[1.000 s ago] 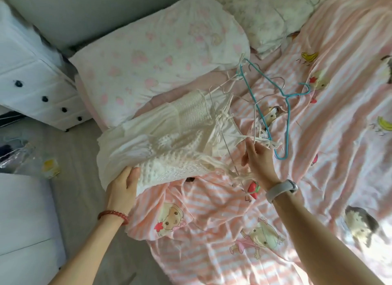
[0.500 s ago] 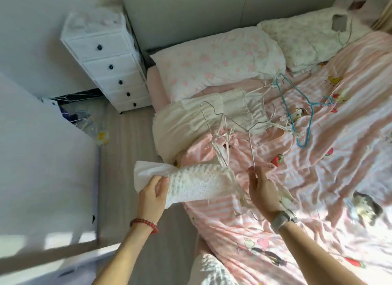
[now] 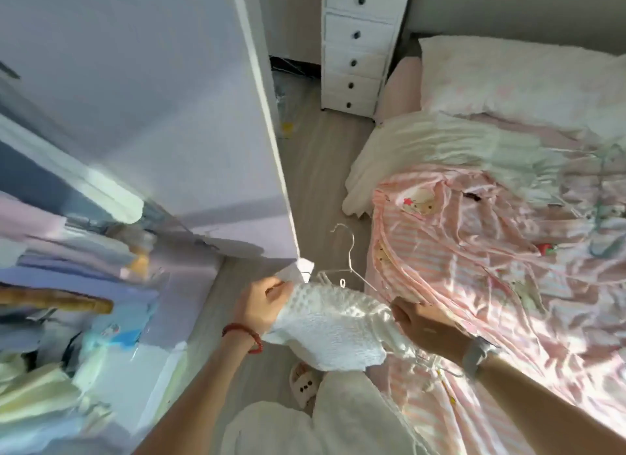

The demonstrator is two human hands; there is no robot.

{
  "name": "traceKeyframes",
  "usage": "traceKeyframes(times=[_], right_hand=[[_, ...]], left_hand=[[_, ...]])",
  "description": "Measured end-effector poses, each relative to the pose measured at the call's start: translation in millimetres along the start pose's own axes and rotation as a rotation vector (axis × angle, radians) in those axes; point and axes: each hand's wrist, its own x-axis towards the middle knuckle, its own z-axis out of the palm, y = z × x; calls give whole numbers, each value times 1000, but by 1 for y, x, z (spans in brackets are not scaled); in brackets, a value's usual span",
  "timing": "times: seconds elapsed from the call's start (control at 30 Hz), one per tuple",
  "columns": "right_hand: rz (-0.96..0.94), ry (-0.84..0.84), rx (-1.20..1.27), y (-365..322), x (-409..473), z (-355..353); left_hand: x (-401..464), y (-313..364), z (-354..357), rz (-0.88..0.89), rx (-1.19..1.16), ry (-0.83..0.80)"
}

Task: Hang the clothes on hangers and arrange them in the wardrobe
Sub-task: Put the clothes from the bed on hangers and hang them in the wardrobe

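**Now a soft white top rides a thin wire hanger between two hands**

Now the white knitted garment (image 3: 333, 329) hangs in the air between the bed (image 3: 474, 285) and the open wardrobe door (image 3: 189, 115), stretched from one hand to the other. The left hand (image 3: 261, 305) has its fingers curled round the garment's left edge, bunching the cloth just beyond the thumb. The right hand (image 3: 420, 322) grips the opposite side; its fingers are folded under, and whether they also pinch the hanger's wire there I cannot tell.

The wire hanger (image 3: 349, 268) rises just past both sets of fingers, hook up and tilted, its shoulders sunk into the knit.

By its look the garment is light, limp and stretchy, so it should sag wherever it is not held and could slide off the slick, narrow wire. The hanger seems thin and springy, likely to twist. A sound hold would be the wire neck below the hook, with the other hand steadying a shoulder seam.

Folded clothes (image 3: 50, 251) lie blurred in the wardrobe, left of the left fingers.
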Motion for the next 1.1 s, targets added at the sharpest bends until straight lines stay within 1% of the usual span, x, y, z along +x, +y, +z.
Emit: traceKeyframes(times=[0.03, 0.07, 0.1, 0.27, 0.33, 0.4, 0.43, 0.47, 0.5, 0.57, 0.63, 0.8, 0.87, 0.97, 1.1], right_hand=[[-43, -166, 17, -10, 5, 3], [-69, -280, 15, -19, 12, 7], [-110, -323, -5, -28, 21, 14], [-348, -288, -108, -88, 67, 44], [-450, -277, -28, -124, 75, 49], [-510, -308, 130, -159, 79, 52], [-562, -288, 141, -176, 80, 52], [-651, -257, 105, -196, 83, 52], [-709, -261, 57, -218, 86, 49], [-777, -297, 29, -270, 86, 43], [-819, -340, 56, -311, 87, 37], [-1052, -455, 108, -439, 69, 25], [-1096, -515, 157, -489, 61, 25], [-1141, -543, 267, -562, 47, 26], [-1161, -561, 488, -654, 26, 27]], left_hand=[[-12, -8, -9, -51, -7, 32], [-23, -16, -18, -104, -8, 71], [-35, -23, -27, -152, -17, 125], [-94, -60, -71, -350, -171, 446], [-117, -74, -89, -436, -172, 580], [-140, -85, -109, -491, -176, 715], [-152, -90, -119, -513, -188, 789], [-165, -95, -130, -538, -204, 866], [-178, -100, -141, -559, -218, 942], [-207, -112, -164, -593, -244, 1083], [-224, -120, -183, -632, -275, 1173], [-271, -145, -253, -681, -351, 1472], [-288, -155, -284, -679, -365, 1598], [-310, -165, -331, -632, -393, 1774], [-328, -167, -389, -551, -396, 1880]])
